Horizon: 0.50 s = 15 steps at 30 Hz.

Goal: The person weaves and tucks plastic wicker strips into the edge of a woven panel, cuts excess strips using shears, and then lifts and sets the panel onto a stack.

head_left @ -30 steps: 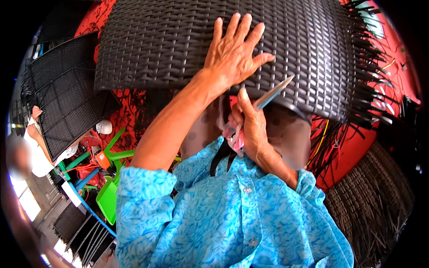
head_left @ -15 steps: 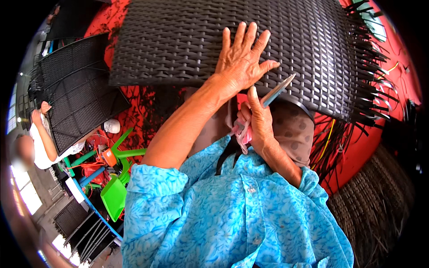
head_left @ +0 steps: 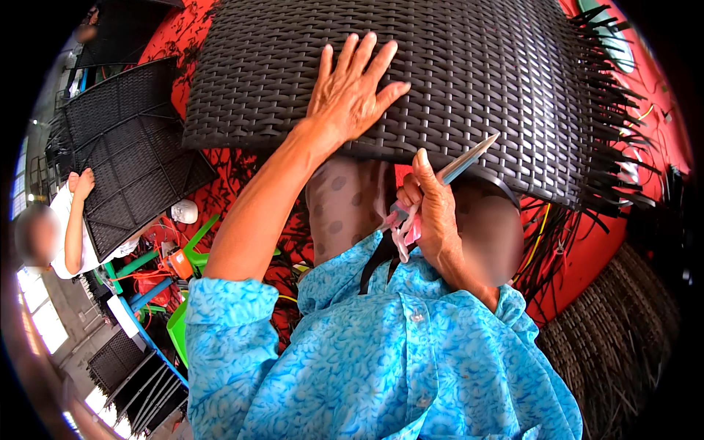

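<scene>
A large black woven wicker panel (head_left: 477, 73) lies over my knees, loose strand ends sticking out along its right edge. My left hand (head_left: 352, 92) rests flat on its top surface with the fingers spread. Just below the panel's near edge, my right hand (head_left: 433, 209) grips a pair of scissors (head_left: 458, 167) with pink wrapped handles, the metal blades pointing up and to the right against the panel's rim. My blue patterned sleeves fill the lower middle of the view.
Another black woven panel (head_left: 128, 161) on a frame lies at the left on the red floor (head_left: 609, 242). A person in white (head_left: 66, 227) sits at the far left. Green and blue plastic stools (head_left: 176, 293) stand below it. A brown wicker piece (head_left: 623, 330) sits lower right.
The panel and my left hand have shifted slightly right and up in view. My right hand with the scissors has stayed under the panel's near edge.
</scene>
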{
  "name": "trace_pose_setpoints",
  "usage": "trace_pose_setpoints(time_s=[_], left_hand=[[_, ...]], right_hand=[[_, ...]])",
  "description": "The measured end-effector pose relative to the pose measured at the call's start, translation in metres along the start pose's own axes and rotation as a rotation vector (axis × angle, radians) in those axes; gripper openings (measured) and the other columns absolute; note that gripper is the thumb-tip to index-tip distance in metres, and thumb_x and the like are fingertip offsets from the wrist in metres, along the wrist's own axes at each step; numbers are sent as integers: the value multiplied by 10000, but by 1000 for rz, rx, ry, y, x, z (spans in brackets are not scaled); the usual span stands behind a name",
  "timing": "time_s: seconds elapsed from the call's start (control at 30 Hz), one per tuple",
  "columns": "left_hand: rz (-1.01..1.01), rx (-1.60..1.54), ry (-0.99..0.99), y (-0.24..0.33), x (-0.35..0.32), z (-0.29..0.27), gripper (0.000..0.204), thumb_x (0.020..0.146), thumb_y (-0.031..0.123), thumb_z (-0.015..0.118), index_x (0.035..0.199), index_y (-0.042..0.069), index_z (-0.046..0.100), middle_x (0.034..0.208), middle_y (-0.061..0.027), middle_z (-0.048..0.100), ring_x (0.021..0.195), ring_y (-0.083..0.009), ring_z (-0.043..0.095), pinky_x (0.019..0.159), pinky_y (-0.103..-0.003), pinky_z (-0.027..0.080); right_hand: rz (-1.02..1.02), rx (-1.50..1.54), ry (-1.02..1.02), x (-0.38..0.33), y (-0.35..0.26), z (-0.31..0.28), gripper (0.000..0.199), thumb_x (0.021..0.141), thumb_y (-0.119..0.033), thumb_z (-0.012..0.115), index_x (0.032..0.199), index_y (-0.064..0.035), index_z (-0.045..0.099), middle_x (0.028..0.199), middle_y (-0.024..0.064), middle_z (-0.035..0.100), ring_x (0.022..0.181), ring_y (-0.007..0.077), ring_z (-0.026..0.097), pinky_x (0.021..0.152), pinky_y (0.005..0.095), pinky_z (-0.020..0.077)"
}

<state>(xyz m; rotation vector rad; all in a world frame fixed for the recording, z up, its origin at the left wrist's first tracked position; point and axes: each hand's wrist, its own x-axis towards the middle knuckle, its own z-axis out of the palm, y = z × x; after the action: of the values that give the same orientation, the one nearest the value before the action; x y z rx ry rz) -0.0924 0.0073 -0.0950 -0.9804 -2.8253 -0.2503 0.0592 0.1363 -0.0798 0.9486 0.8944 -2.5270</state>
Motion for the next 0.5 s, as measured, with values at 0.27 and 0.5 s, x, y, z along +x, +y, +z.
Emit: trace_pose_setpoints(time_s=[0.27, 0.5], left_hand=[[-89, -350, -43, 1, 4, -45, 639, 908, 507, 432, 1413, 133, 315, 1462, -151, 274, 1353, -320, 241, 1101, -483, 122], [-40, 47, -226, 19, -72, -76, 855, 832, 665, 362, 1413, 43, 282, 1469, -179, 241, 1373, -333, 196, 1095, -520, 109]], right_hand=[[57, -49, 41, -5, -4, -2, 460, 827, -453, 656, 608, -173, 365, 499, -46, 288, 451, 83, 282, 433, 243, 250], [2, -44, 16, 3, 2, -6, 492, 757, -496, 709, 557, -157, 413, 466, -20, 389, 382, 98, 361, 350, 264, 295]])
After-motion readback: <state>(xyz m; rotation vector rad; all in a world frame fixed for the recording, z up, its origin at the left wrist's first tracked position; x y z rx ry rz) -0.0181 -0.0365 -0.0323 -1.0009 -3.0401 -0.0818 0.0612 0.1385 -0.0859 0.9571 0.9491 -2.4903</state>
